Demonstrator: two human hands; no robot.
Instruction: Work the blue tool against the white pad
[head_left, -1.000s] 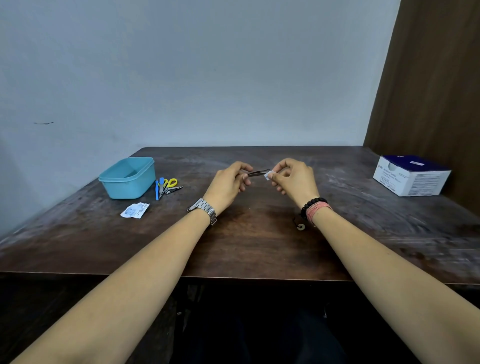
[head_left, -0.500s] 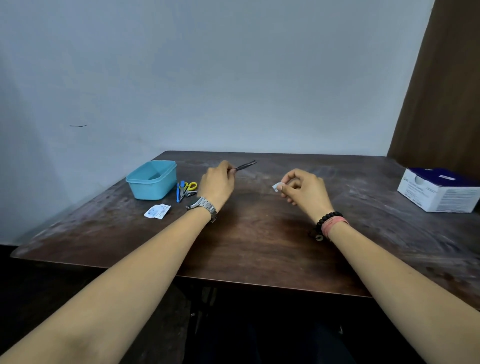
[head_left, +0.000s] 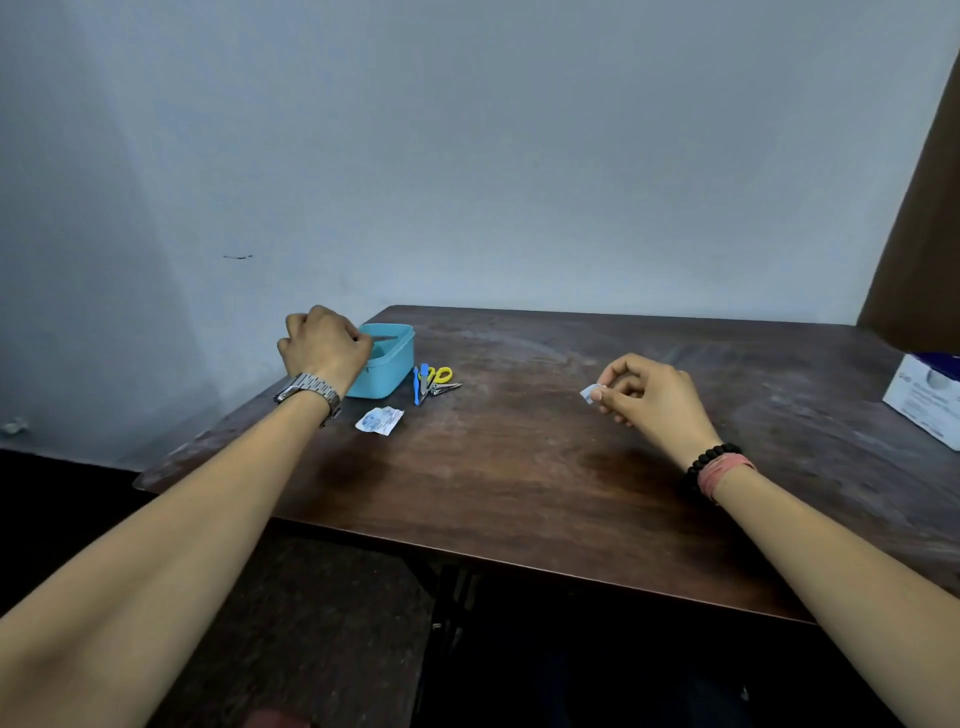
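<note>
Tweezers (head_left: 383, 338) are being held over the teal tub (head_left: 390, 364) by the curled left hand (head_left: 323, 345), small white pad (head_left: 590, 392) being pinched above the worktop (head_left: 519, 467) by the right hand (head_left: 649, 402); releasing into the tub is likely being called for next.

Turquoise tub (head_left: 395, 364), yellow-handled scissors (head_left: 441, 375) (dark-brown table (head_left: 519, 467))

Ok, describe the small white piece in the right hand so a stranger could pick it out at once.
Start at the dark wooden table and find the right hand, above its middle. The small white piece is pinched at that hand's fingertips. Unlike the printed torn wrapper lying flat by the blue tub, it is held off the table.
</note>
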